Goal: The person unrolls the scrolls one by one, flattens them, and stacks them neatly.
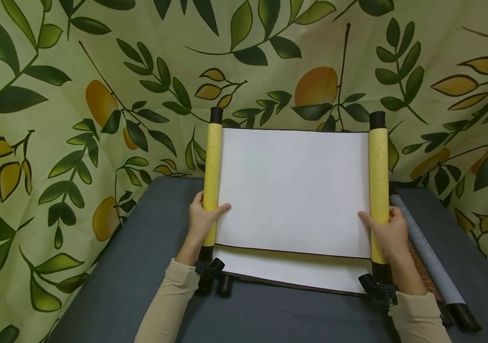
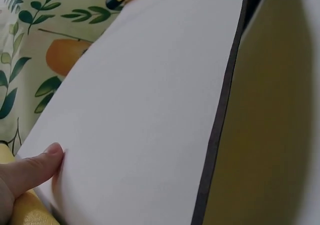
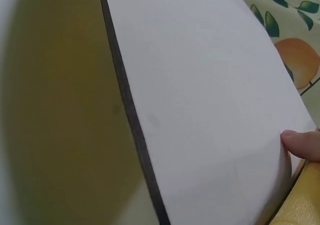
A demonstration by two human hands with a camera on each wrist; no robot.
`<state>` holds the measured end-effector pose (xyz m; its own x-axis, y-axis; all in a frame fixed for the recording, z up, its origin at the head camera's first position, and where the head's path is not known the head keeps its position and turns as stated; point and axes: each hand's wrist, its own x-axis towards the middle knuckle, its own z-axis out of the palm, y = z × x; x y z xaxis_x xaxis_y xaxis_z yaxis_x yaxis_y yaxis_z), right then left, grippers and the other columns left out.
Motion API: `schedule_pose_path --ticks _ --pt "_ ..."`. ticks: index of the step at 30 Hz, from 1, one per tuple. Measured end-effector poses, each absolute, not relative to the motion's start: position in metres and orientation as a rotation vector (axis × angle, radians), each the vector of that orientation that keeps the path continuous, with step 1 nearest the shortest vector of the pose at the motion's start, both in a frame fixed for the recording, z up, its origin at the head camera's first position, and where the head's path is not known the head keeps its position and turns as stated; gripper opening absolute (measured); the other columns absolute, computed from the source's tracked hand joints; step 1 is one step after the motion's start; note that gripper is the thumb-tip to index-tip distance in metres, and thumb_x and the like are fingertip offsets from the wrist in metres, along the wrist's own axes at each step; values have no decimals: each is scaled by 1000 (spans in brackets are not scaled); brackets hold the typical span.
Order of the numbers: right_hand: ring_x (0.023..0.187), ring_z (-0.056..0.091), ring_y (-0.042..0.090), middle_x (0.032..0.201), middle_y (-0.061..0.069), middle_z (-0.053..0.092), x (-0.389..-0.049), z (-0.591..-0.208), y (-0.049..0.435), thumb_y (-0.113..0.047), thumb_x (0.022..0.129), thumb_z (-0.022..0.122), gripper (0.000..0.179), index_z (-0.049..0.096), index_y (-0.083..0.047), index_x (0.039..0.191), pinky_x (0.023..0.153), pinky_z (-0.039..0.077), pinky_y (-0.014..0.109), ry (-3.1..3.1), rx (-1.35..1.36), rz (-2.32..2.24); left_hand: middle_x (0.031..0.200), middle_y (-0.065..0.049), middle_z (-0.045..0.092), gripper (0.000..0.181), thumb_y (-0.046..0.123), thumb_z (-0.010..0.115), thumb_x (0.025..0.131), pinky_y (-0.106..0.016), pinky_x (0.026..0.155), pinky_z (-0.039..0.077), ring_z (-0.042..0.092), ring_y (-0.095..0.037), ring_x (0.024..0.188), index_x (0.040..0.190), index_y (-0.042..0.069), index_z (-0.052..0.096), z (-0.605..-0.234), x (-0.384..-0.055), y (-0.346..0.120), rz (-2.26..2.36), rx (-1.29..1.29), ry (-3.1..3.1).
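Note:
A blank white scroll (image 1: 293, 190), its two ends rolled on yellow-backed rods with black caps, is held up and spread open above the table. My left hand (image 1: 203, 216) grips the left yellow roll (image 1: 212, 166), its thumb (image 2: 37, 170) lying over the white face. On the other side, my right hand (image 1: 387, 231) holds the right yellow roll (image 1: 379, 176), thumb (image 3: 302, 144) pressing the sheet's front. Most of the other fingers are hidden behind the rolls. Below the raised scroll, a second white sheet (image 1: 287, 272) with a dark edge shows on the table.
A grey-blue rolled scroll (image 1: 430, 252) with black ends lies at the table's right, with a brown patterned roll (image 1: 424, 271) beside it. A black rod end (image 1: 224, 286) shows near my left wrist. Leaf-and-fruit cloth (image 1: 141, 119) hangs around the dark grey table (image 1: 111, 290).

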<state>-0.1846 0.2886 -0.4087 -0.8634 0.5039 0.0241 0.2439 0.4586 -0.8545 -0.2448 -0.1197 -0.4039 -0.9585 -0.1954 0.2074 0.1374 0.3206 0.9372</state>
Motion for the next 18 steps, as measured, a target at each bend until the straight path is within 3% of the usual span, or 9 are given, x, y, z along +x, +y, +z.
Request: schedule_pose_path --ticks 5,10,18 --pt "60 43 4 88 6 46 -182 -408 291 -32 89 64 58 40 4 127 52 41 25 -2440 -628 1318 115 -25 63 75 15 81 76 -23 68 45 60 -27 89 138 0 43 -403 -247 -124 -1699 79 -2344" --pt "57 42 4 74 -4 44 -181 -406 295 -30 90 62 45 47 2 119 51 39 25 -2425 -578 1297 110 -26 63 65 17 77 81 -23 65 45 60 -23 82 134 0 43 -401 -248 -131 -1698 63 -2380" --pt "58 47 2 71 -13 45 -175 -402 303 -35 93 58 51 47 6 121 52 45 25 -2516 -458 1375 104 -21 57 54 15 72 85 -26 66 44 53 -19 80 129 -2 46 -398 -249 -139 -1684 -17 -2395"
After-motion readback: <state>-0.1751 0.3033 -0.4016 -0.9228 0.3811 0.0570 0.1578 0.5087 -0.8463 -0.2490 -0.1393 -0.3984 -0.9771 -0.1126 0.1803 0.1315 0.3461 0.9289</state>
